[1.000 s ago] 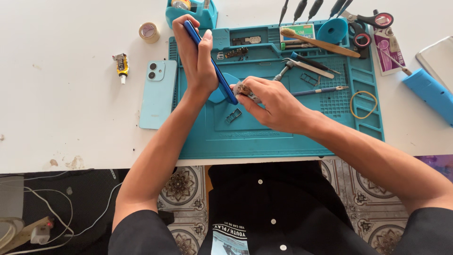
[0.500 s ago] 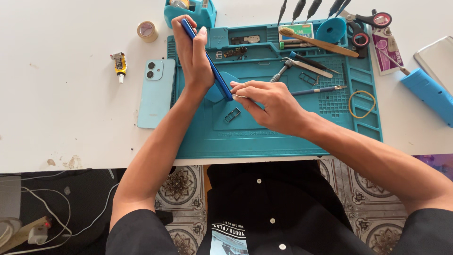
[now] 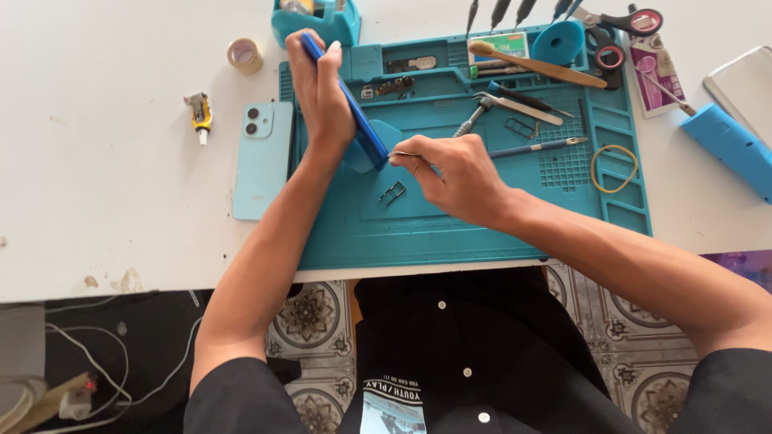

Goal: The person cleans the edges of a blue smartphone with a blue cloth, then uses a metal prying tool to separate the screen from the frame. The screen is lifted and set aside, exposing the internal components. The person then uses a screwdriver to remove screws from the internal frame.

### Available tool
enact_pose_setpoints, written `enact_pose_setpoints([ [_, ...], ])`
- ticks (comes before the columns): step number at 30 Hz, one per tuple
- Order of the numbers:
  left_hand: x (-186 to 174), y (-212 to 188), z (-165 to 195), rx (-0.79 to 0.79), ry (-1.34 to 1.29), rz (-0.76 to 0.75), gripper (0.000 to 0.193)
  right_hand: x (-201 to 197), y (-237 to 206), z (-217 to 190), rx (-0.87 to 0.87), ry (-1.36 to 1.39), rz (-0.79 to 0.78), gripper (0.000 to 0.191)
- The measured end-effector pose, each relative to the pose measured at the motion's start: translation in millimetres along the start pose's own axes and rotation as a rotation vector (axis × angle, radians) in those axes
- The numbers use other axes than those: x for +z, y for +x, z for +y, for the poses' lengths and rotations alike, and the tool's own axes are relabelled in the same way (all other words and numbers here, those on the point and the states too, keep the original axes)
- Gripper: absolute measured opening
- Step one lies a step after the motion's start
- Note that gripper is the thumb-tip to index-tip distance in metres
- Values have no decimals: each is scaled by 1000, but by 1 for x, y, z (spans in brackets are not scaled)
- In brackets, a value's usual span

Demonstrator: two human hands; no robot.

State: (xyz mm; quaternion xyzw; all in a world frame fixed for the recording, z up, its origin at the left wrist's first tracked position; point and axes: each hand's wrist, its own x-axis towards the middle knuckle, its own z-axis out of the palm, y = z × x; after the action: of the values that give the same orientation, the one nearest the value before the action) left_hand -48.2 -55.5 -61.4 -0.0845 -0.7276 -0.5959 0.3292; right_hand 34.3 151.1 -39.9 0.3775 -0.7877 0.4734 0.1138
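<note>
While L hand (image 3: 322, 92) grips slim blue phone (image 3: 347, 104) edge-up, R hand (image 3: 450, 173) pinches thin metal pin (image 3: 402, 155).

Your right hand (image 3: 454, 173) now sits a little lower and further from your left hand (image 3: 322, 88) than a second ago, with its fingertips (image 3: 400, 158) drawn back from the lower edge of the blue phone (image 3: 346, 100). The thin metal tool (image 3: 406, 154) pinched in them now points at that edge instead of lying against it. The small card tray (image 3: 392, 193), earlier half hidden under your fingers, now lies uncovered just below them.
</note>
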Motion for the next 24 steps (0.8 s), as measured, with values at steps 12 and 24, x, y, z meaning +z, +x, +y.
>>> enact_pose_setpoints([
  [12, 3, 0, 0, -80, -81, 23, 11, 17, -7, 4, 7, 106, 127, 3],
  [24, 4, 0, -2, -46, -58, 36, 14, 22, -5, 4, 119, 64, 10, 7],
])
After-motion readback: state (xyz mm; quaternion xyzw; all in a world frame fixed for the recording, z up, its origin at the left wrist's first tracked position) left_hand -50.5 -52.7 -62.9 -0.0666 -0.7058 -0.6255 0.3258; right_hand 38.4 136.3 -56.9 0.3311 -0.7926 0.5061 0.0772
